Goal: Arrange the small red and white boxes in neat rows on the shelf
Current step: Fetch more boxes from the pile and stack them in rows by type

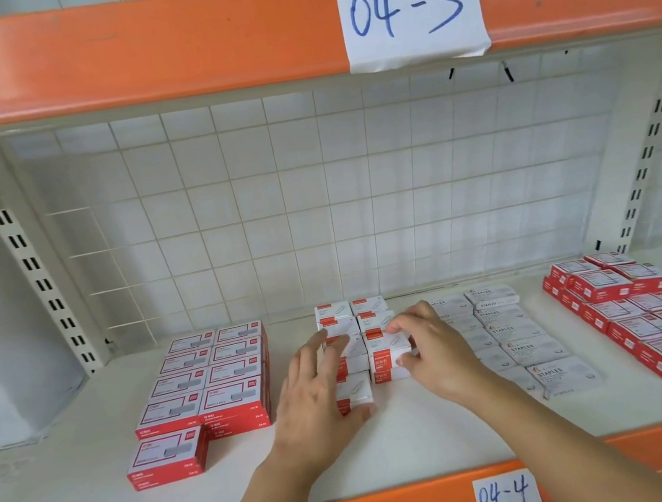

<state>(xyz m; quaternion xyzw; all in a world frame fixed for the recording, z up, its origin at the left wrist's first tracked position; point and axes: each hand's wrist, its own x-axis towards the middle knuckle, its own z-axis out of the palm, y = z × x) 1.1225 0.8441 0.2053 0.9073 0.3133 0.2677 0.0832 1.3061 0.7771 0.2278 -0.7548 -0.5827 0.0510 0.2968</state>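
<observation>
Head view: a small red and white box (pixel 387 349) on top of the middle stack is pinched by the right hand (pixel 430 348), fingertips on its far edge and thumb at its near corner. The left hand (pixel 318 403) is held open, its straight fingers laid against the left side of the same cluster of small boxes (pixel 353 326). The cluster is seen in two short rows running back toward the wire grid (pixel 313 209), in the middle of the shelf (pixel 400 451). To do the step well, the gripped box should probably be lowered square to its neighbours, with the left fingers used as a straight stop. Flat red packs (pixel 211 382) lie to the left, staples boxes (pixel 527 344) to the right.
</observation>
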